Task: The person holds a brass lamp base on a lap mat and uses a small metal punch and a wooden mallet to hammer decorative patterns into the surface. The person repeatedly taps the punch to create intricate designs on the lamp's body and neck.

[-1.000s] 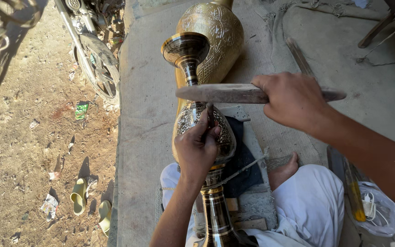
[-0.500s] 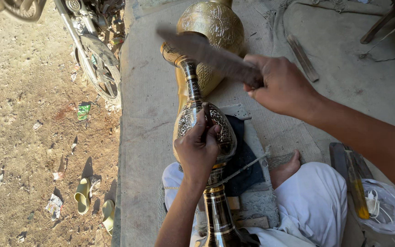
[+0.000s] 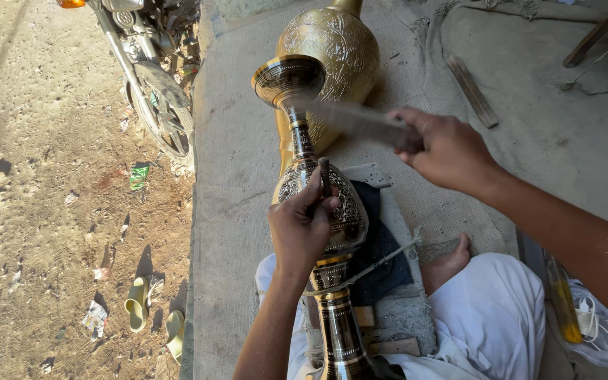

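Head view, right hand (image 3: pixel 452 151), blurred tool (image 3: pixel 360 121), perhaps hammer

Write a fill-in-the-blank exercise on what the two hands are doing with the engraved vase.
1. The left hand holds a thin chisel against the round body of the tall engraved ____ vase.
2. The right hand grips a flat ____, blurred in motion above the chisel.
3. A second, rounder vase lies ____ the tall one, farther from the person.
4. On the dirt at the left stands a parked ____.

Missing words: brass; mallet; behind; motorcycle
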A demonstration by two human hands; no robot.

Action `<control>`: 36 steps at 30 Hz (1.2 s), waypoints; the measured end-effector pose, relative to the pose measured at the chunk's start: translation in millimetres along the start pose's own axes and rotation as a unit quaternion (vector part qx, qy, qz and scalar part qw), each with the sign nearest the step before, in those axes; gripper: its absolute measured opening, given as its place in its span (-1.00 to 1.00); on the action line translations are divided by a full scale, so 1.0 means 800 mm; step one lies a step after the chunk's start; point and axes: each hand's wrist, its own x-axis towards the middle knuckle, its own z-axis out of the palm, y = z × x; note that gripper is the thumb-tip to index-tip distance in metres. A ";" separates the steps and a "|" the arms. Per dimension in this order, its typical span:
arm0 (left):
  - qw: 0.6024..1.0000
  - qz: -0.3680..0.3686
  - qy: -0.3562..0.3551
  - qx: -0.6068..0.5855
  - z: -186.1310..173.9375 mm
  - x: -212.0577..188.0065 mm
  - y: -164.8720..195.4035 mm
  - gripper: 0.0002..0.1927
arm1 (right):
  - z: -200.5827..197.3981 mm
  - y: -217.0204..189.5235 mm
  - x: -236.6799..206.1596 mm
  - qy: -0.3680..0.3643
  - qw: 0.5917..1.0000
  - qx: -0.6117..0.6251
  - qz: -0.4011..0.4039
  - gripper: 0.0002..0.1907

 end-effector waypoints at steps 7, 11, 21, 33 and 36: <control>0.998 -0.028 0.023 0.048 -0.003 0.000 0.008 -0.50 | -0.018 -0.023 0.008 0.024 0.997 0.032 -0.065 -0.54; 0.998 -0.013 0.029 0.052 -0.003 0.003 0.007 -0.53 | -0.016 -0.027 0.009 0.043 0.974 -0.187 -0.123 -0.49; 0.999 -0.005 0.018 0.038 -0.004 0.003 0.005 -0.48 | -0.016 -0.028 0.006 0.033 0.998 -0.019 -0.048 -0.71; 0.998 -0.035 -0.004 0.047 -0.005 0.002 0.006 -0.61 | -0.007 -0.024 0.002 0.022 0.999 -0.025 -0.040 -0.56; 0.999 -0.042 -0.005 0.021 -0.005 0.002 0.005 -0.57 | -0.002 -0.021 0.002 0.042 0.991 0.095 -0.089 -0.65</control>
